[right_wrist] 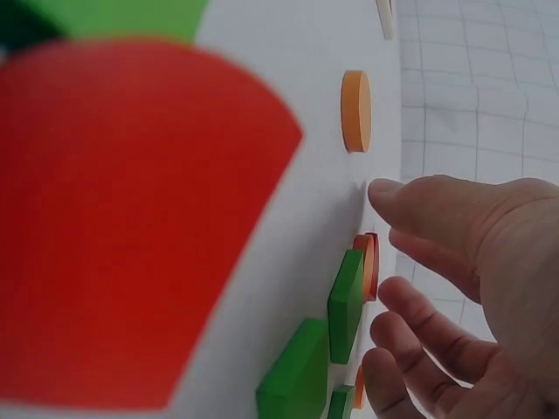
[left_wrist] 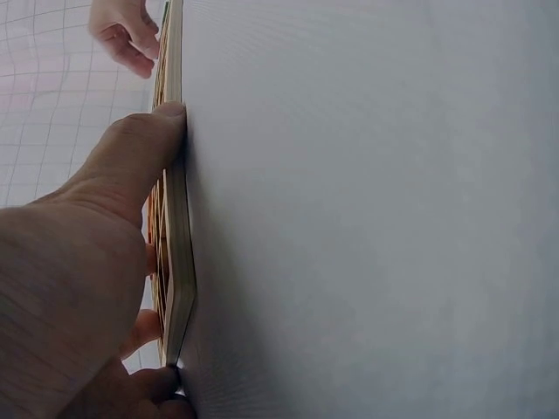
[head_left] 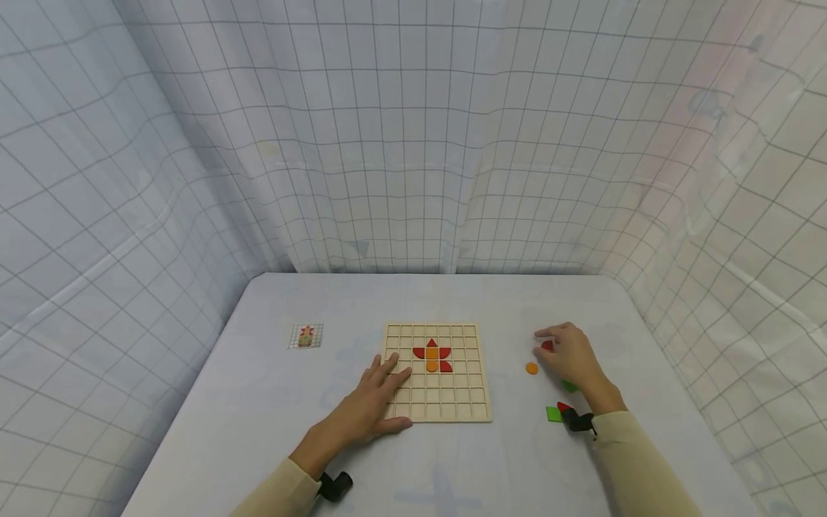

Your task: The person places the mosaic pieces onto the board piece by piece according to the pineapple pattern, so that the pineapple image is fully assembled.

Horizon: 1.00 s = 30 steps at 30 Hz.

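My left hand (head_left: pixel 368 406) rests with spread fingers on the left side of a pale wooden grid board (head_left: pixel 461 397); its thumb (left_wrist: pixel 144 144) touches the front edge. On the board, several red pieces (head_left: pixel 444 352) surround an orange square (head_left: pixel 432 353), with an orange disc (head_left: pixel 431 366) below it. My right hand (head_left: pixel 575 359) hovers low over loose pieces at the right, thumb and fingers apart with nothing between them. A red piece (head_left: pixel 548 345) shows in the gap under that hand. An orange disc (head_left: pixel 532 368) lies just left of its thumb.
A small pattern card (head_left: pixel 306 336) lies left of the board. Green pieces (head_left: pixel 553 414) and a red piece (right_wrist: pixel 131 227) lie under the right wrist, partly hidden. Both wrists wear black cameras (head_left: pixel 336 487). Gridded white curtains (head_left: pixel 413 143) surround the white table (head_left: pixel 213 431).
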Tool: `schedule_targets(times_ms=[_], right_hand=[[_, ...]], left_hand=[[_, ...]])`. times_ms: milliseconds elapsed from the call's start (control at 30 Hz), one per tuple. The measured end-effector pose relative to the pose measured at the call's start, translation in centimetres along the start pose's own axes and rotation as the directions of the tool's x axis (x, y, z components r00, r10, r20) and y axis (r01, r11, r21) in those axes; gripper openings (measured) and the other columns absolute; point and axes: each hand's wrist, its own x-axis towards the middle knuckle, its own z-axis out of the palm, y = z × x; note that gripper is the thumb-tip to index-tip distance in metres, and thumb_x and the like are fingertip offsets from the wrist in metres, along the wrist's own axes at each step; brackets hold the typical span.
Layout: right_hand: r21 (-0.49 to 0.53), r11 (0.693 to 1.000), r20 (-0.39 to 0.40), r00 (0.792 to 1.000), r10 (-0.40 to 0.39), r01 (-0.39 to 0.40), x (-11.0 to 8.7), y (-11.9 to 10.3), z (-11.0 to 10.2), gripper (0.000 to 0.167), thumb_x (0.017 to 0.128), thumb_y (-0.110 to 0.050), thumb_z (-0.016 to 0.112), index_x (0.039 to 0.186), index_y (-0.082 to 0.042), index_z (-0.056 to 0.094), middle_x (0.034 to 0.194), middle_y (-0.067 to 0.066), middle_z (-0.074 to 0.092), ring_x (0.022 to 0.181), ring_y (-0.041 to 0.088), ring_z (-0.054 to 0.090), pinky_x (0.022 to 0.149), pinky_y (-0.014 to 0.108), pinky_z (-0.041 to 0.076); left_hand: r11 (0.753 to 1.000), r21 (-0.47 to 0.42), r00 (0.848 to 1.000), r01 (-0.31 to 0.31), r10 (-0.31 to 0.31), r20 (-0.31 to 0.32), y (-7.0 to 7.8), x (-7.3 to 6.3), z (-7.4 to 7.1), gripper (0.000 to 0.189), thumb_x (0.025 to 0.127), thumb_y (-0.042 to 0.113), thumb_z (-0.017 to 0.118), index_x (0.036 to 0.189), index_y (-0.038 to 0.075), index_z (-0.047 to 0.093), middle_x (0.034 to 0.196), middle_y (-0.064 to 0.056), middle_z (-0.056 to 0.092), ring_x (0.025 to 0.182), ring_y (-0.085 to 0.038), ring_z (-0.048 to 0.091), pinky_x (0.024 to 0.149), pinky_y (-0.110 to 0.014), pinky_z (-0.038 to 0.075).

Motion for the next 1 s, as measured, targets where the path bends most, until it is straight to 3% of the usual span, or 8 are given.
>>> schedule_targets(times_ms=[233, 467, 767, 1000], right_hand=[[0.013, 0.998, 0.031, 0.998, 0.061, -0.061, -0.24, 0.35, -0.24, 0.030, 0.100, -0.012, 0.091, 0.126, 0.002, 0.086, 0.125, 0.030, 0.075, 0.104, 0.034, 0.066, 0.091, 0.049, 0.060], [0.016, 0.998, 0.025, 0.998, 0.057, -0.058, -0.46, 0.41, -0.33, 0.025, 0.101, -0.008, 0.089, 0.124, 0.002, 0.087, 0.110, 0.021, 0.075, 0.098, 0.030, 0.067, 0.086, 0.041, 0.056], [0.029, 0.997, 0.049, 0.996, 0.072, -0.073, -0.48, -0.05, -0.59, 0.021, 0.104, -0.007, 0.086, 0.123, 0.001, 0.086, 0.112, 0.021, 0.079, 0.102, 0.033, 0.075, 0.091, 0.048, 0.063], [0.038, 0.996, 0.075, 0.994, 0.076, -0.079, -0.38, -0.05, -0.62, 0.021, 0.108, -0.011, 0.084, 0.125, 0.000, 0.085, 0.116, 0.020, 0.079, 0.100, 0.028, 0.076, 0.087, 0.041, 0.061]], left_hand=[[1.000, 0.006, 1.000, -0.003, 0.003, -0.001, 0.06, -0.11, -0.06, 0.096, 0.103, 0.050, 0.090, 0.180, 0.014, 0.046, 0.195, -0.021, 0.023, 0.182, -0.055, 0.014, 0.144, -0.074, 0.024], [1.000, 0.001, 1.000, -0.008, 0.008, -0.001, 0.20, -0.13, -0.22, 0.096, 0.103, 0.049, 0.090, 0.180, 0.013, 0.046, 0.195, -0.022, 0.023, 0.182, -0.056, 0.014, 0.144, -0.075, 0.024], [1.000, 0.008, 1.000, 0.000, 0.000, 0.002, 0.31, -0.08, -0.29, 0.095, 0.103, 0.049, 0.090, 0.179, 0.013, 0.046, 0.194, -0.022, 0.023, 0.182, -0.056, 0.014, 0.144, -0.074, 0.024], [1.000, 0.010, 1.000, -0.003, 0.003, 0.002, 0.35, -0.09, -0.33, 0.095, 0.103, 0.049, 0.090, 0.179, 0.012, 0.046, 0.194, -0.023, 0.023, 0.181, -0.056, 0.014, 0.144, -0.074, 0.024]])
